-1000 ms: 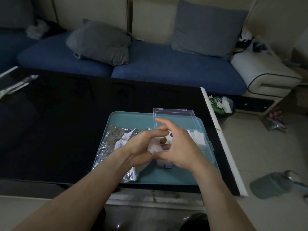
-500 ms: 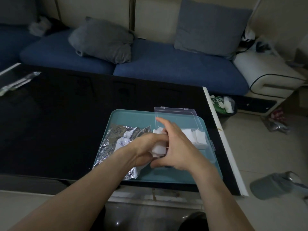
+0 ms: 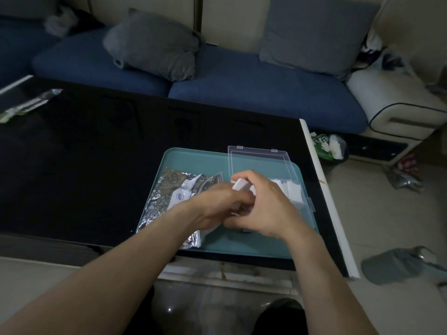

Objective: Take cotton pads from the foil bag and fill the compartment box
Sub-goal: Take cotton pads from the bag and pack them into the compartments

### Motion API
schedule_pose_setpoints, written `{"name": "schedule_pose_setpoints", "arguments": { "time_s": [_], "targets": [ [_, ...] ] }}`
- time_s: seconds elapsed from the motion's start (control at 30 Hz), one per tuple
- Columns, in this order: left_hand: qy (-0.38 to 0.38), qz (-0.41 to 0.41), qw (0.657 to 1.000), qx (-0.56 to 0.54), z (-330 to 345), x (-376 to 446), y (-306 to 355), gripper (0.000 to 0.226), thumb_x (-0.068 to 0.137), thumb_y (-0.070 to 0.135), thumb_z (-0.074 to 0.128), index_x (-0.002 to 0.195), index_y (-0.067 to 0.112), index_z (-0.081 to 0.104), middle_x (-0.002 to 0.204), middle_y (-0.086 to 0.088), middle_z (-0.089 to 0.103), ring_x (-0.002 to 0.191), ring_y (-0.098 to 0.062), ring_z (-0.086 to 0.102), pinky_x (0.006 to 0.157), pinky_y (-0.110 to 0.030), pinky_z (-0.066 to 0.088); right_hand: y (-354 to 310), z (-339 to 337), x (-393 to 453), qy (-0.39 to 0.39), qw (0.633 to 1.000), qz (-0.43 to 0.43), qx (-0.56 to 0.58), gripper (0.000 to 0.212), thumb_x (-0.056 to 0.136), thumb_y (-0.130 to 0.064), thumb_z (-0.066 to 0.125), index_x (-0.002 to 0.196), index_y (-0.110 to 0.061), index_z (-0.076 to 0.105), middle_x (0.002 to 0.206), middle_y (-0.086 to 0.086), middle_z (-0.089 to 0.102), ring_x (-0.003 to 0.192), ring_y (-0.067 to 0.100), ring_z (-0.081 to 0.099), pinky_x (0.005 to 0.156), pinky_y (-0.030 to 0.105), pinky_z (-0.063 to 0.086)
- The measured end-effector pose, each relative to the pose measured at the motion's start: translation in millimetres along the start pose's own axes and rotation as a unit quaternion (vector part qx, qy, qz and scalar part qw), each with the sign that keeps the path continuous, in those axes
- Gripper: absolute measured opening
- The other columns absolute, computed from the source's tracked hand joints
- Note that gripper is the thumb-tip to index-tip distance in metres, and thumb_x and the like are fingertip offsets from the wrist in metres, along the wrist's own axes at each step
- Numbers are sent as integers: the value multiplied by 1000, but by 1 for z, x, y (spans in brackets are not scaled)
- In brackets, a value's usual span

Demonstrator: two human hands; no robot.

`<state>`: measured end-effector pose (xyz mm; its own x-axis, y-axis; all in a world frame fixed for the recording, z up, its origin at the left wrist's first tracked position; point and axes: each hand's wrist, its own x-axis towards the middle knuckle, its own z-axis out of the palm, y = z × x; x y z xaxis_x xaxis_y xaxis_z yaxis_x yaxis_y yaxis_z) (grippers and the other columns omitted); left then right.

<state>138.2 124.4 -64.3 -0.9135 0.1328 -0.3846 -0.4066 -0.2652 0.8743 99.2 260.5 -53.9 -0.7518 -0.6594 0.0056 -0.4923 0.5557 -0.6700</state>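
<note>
Cotton pads [image 3: 242, 187] sit as a small white stack between both hands, above the teal tray [image 3: 205, 160] near the right edge of the black tabletop [image 3: 84, 153]. The left hand [image 3: 215, 206] comes in from the left with its fingers curled under the stack, and the right hand [image 3: 268, 209] closes over it from the right, index finger and thumb bent round the pads' top edge. The two hands touch each other around the stack.

More white pads [image 3: 294, 192] lie in the clear compartment box [image 3: 307, 204] just behind the right hand; which compartments they fill cannot be told, since the hand covers most of the box. Its transparent lid [image 3: 258, 158] stands open at the tray's far side.

A crinkled foil bag [image 3: 169, 192] lies flat on the left half of the tray, partly under the left wrist.

Another shiny wrapper [image 3: 29, 105] rests at the far left edge of the tabletop. Beyond the far edge is a blue sofa [image 3: 242, 88] with two grey cushions [image 3: 154, 47].
</note>
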Motion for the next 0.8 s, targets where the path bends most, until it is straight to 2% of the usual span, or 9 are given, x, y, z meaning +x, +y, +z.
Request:
{"name": "schedule_pose_setpoints", "arguments": {
  "time_s": [0.1, 0.2, 0.27, 0.33, 0.47, 0.57, 0.67, 0.73, 0.8],
  "targets": [
    [-49, -77, 991, 100, -3, -1, -2, 14, 92, 5, 54, 79, 9, 56, 60, -4, 53, 49, -13, 48, 42, -20, 33, 6, -14, -4, -71, 996, 27, 50, 85, 66, -31, 92, 139, -37, 49, 134, -18, 55, 124, 1, 51, 93, 16, 43],
    [-127, -129, 973, 141, -10, 0, -2, 17, 94, 14, 53, 78, 13, 51, 58, 2, 43, 45, -8, 30, 41, -18, 19, 17, -28, -6, -139, 985, 43, 89, 55, 77, -20, 87, 124, -32, 63, 122, -12, 66, 117, 6, 60, 91, 26, 51],
    [-158, -144, 968, 134, -12, 1, -1, 12, 93, 14, 54, 81, 13, 52, 59, 3, 42, 45, -7, 27, 42, -18, 16, 21, -31, -8, -144, 979, 33, 138, 48, 75, -12, 85, 117, -26, 68, 116, -4, 70, 112, 14, 65, 92, 36, 56],
    [-182, -157, 963, 122, -10, 0, 2, 12, 91, 17, 54, 80, 15, 52, 59, 4, 41, 43, -6, 26, 43, -19, 14, 24, -34, -12, -137, 974, 25, 180, 44, 75, -11, 84, 115, -21, 69, 114, 1, 71, 111, 19, 67, 95, 40, 56],
    [-217, -154, 957, 115, -10, 1, 5, 20, 89, 18, 49, 70, 17, 52, 55, 7, 40, 40, -5, 24, 43, -20, 10, 33, -41, -16, -132, 962, 39, 235, 39, 74, -16, 87, 110, -15, 72, 110, 3, 74, 109, 21, 69, 99, 43, 54],
    [-235, -152, 955, 95, -6, 0, 5, 11, 84, 21, 51, 75, 14, 54, 60, 3, 42, 40, -5, 27, 40, -17, 15, 39, -41, -19, -130, 962, 44, 237, 38, 71, -19, 87, 106, -13, 73, 106, 3, 75, 104, 19, 70, 97, 39, 55],
    [-251, -134, 957, 53, -7, 2, 6, 26, 80, 22, 52, 97, 5, 62, 77, -7, 56, 49, -11, 47, 40, -17, 30, 43, -46, -21, -75, 949, 47, 303, 30, 71, -23, 85, 98, -12, 74, 97, 7, 76, 93, 19, 72, 89, 30, 56],
    [-255, -127, 958, 38, -7, 1, 8, 41, 78, 23, 55, 112, 2, 61, 89, -13, 61, 59, -18, 55, 43, -18, 37, 46, -54, -21, 1, 908, 79, 411, 35, 66, -26, 84, 95, -10, 73, 92, 13, 76, 86, 23, 73, 83, 34, 61],
    [-225, -121, 966, 47, -5, -2, 10, 44, 76, 24, 57, 115, 4, 63, 88, -14, 62, 60, -20, 54, 42, -19, 35, 52, -63, -21, 71, 872, 120, 470, 41, 64, -21, 81, 100, -6, 67, 87, 15, 76, 79, 23, 75, 76, 37, 63]
  ]
}}
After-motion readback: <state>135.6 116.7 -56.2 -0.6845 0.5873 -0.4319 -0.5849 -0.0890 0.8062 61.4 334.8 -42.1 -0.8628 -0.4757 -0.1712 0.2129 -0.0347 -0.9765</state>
